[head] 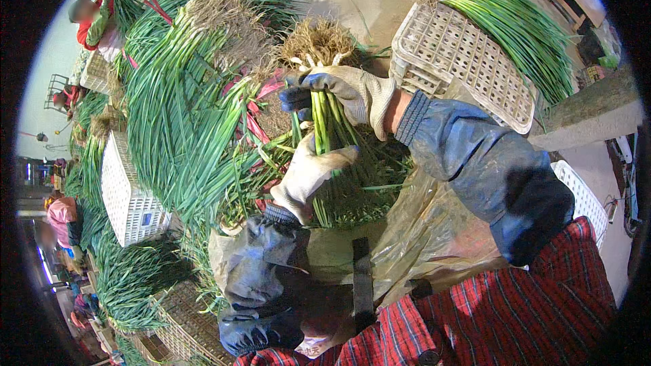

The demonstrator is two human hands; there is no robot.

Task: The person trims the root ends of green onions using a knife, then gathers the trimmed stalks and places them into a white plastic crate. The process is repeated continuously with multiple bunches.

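A bunch of green onions (pixel 320 127) stands roots up in front of me, its white bulbs and brown roots at the top. Around the stems just below the bulbs, my right hand (pixel 351 94) is closed, in a white knit glove with blue-coated fingers. Lower on the same stems is my left hand (pixel 313 173), also gloved, thumb across them; its fingers are partly hidden. Left of the hands lies a big heap of green onions (pixel 173 107) with red ties (pixel 254 124). The held leaves hang down over loose trimmings (pixel 376 198).
Upturned plastic crates (pixel 457 56) at the upper right bear another onion bunch (pixel 508 25). A white crate (pixel 127 193) stands left, beside more onions (pixel 137 274). A plastic sheet (pixel 432 229) covers my lap area. A person (pixel 96 25) holds onions at the upper left; other people are farther off.
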